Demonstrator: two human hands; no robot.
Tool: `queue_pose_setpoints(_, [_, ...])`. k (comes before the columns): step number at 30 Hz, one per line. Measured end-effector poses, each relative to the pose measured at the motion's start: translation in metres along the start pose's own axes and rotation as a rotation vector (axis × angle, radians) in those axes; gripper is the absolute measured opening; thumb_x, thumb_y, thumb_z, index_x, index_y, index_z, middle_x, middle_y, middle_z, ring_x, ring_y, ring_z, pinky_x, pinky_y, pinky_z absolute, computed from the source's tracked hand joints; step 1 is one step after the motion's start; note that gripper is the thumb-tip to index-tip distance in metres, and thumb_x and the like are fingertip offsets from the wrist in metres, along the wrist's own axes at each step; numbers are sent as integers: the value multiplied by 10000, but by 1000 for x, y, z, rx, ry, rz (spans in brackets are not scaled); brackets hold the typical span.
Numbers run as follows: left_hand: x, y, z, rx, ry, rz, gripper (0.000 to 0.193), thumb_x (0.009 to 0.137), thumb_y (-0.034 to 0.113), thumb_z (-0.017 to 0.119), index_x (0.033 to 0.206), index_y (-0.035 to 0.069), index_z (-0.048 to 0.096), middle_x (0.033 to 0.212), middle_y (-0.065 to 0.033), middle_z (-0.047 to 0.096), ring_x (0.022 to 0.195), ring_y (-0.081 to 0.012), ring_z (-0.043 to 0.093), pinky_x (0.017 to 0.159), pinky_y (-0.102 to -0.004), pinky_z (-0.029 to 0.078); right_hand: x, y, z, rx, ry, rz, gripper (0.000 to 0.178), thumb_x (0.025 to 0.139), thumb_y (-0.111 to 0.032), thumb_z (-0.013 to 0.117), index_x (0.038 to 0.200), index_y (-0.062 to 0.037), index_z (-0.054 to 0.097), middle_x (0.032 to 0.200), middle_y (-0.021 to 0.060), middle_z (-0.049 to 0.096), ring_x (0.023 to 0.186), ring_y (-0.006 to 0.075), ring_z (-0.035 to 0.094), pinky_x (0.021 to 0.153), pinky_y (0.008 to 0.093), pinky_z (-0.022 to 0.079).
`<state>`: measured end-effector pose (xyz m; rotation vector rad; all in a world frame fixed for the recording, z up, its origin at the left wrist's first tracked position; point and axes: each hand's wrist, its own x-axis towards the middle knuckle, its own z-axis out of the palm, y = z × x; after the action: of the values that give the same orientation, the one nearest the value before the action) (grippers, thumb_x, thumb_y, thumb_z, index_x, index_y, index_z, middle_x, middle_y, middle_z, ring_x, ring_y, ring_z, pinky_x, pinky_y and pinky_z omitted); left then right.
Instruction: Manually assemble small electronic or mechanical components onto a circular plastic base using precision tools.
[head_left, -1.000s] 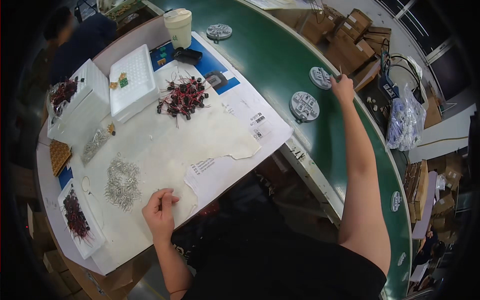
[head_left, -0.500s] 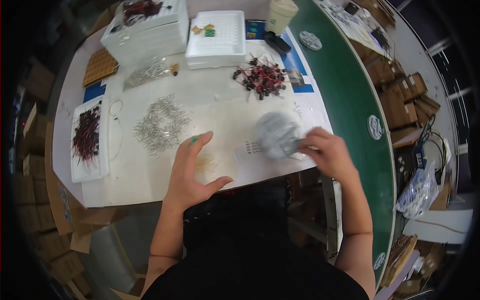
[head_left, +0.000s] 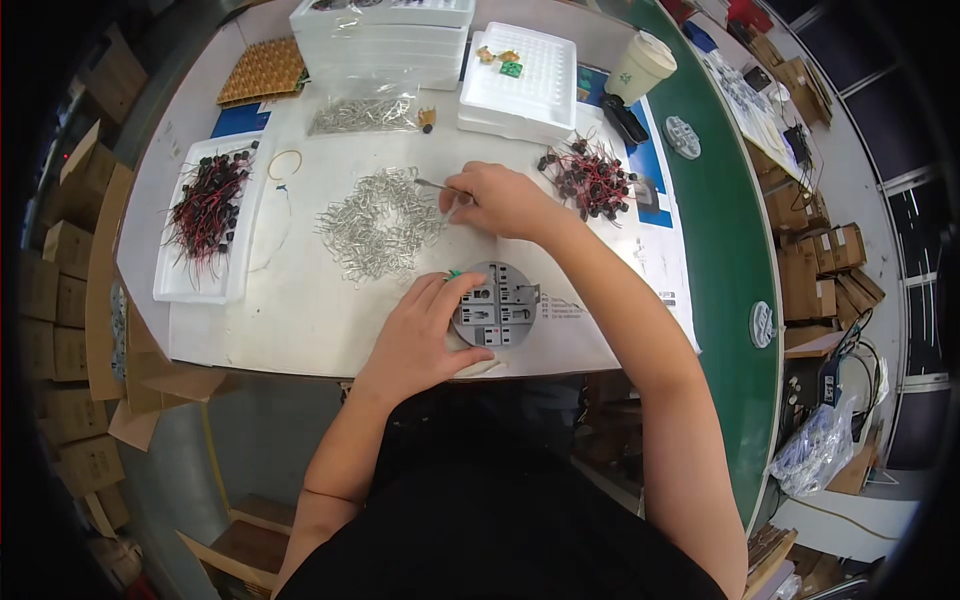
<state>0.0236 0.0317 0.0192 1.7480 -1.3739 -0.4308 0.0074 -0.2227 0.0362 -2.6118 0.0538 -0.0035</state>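
Observation:
My left hand [head_left: 418, 328] grips the left side of a round grey plastic part [head_left: 497, 312] lying on the table near its front edge. Slots and small compartments cover the upper face of that part. Its left rim is hidden under my fingers and thumb. Farther off, my right hand [head_left: 497, 203] is closed around slim metal tweezers [head_left: 432, 184], mostly hidden in the fingers. Their tip points left, at the right edge of a loose heap of small silvery bent-wire pieces [head_left: 375, 225]. Whether the tip holds a piece is too small to tell.
A white tray [head_left: 165, 262] of black parts with red wires stands left; a similar pile [head_left: 590, 180] lies right. Behind are a bag of metal pieces [head_left: 365, 115], white foam trays [head_left: 520, 85] and a cup [head_left: 640, 68]. A green surface [head_left: 715, 250] runs along the right.
The grey round part has gone from blurred motion in my right hand to lying under my left hand. My right hand has moved left and away to the wire heap, now with tweezers.

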Motion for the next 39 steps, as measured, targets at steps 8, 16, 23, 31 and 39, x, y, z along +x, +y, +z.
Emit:
queue_pose_setpoints(8, [6, -1, 5, 47, 49, 40, 881, 681, 253, 960, 1442, 123, 535, 1240, -170, 642, 1218, -397, 588, 1043, -479, 498, -26, -6, -6, 51, 12, 126, 181, 880, -134, 777, 1030, -38, 750, 933, 117, 717, 887, 280, 704, 834, 401, 566])
queue_pose_setpoints(16, [8, -2, 9, -51, 85, -84, 908, 666, 234, 975, 1451, 123, 534, 1281, -140, 640, 1195, -359, 618, 1018, -458, 517, -98, -39, -27, 590, 95, 547, 158, 891, -33, 753, 1025, 17, 684, 816, 28, 673, 756, 98, 635, 715, 282, 525])
queue_pose_setpoints(23, [7, -3, 9, -79, 66, -96, 927, 640, 218, 995, 1442, 105, 545, 1319, -111, 651, 1209, -332, 632, 1021, -438, 532, -92, -40, -11, 510, 102, 593, 312, 878, -14, 736, 1167, 10, 623, 784, 27, 651, 741, 81, 630, 656, 262, 492])
queue_pose_setpoints(31, [5, -5, 7, -78, 54, -84, 915, 660, 238, 986, 1453, 120, 544, 1303, -108, 643, 1196, -325, 632, 999, -435, 535, -87, -48, -17, 271, -3, 612, 268, 864, -39, 810, 1106, 7, 703, 858, 55, 669, 674, 76, 614, 589, 257, 464])
queue_pose_setpoints(39, [6, -23, 17, -103, 366, 22, 475, 888, 191, 848, 1311, 78, 662, 1082, -116, 734, 947, -294, 714, 832, -370, 574, -148, -45, 28, 54, 293, 168, 480, 885, -20, 796, 1335, -184, 764, 1131, 67, 701, 674, 213, 702, 617, 346, 553])
